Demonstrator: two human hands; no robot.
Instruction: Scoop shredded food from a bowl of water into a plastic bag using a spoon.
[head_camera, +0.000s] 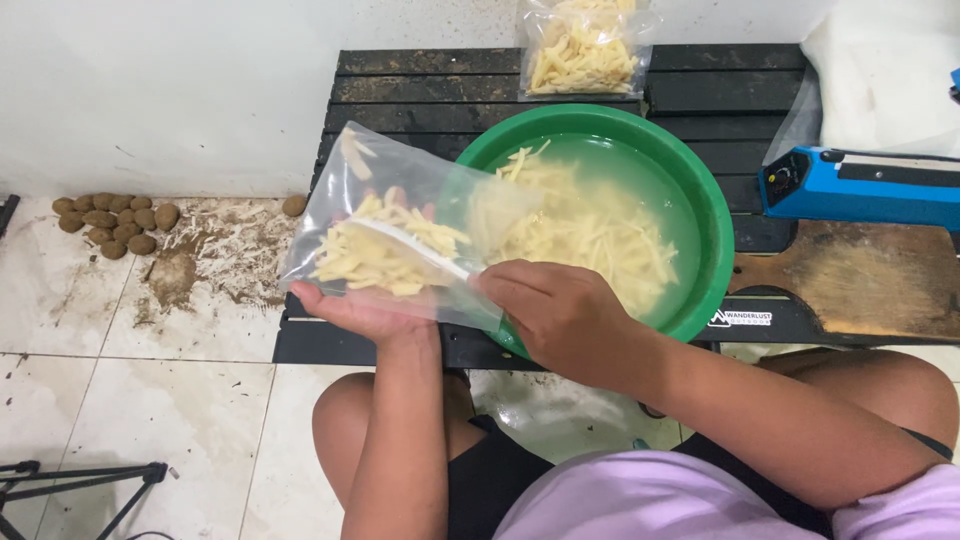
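Head view: we fill clear bag with potato sticks, bag just left of green basin. Left hand cups bag from below; right hand grips white scoop inside it. Next, we judge: empty scoop, dip into basin again.

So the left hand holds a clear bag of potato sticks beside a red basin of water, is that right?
Not quite: the basin is green, not red, as the head view shows. The left hand does hold the clear bag of potato sticks beside it.
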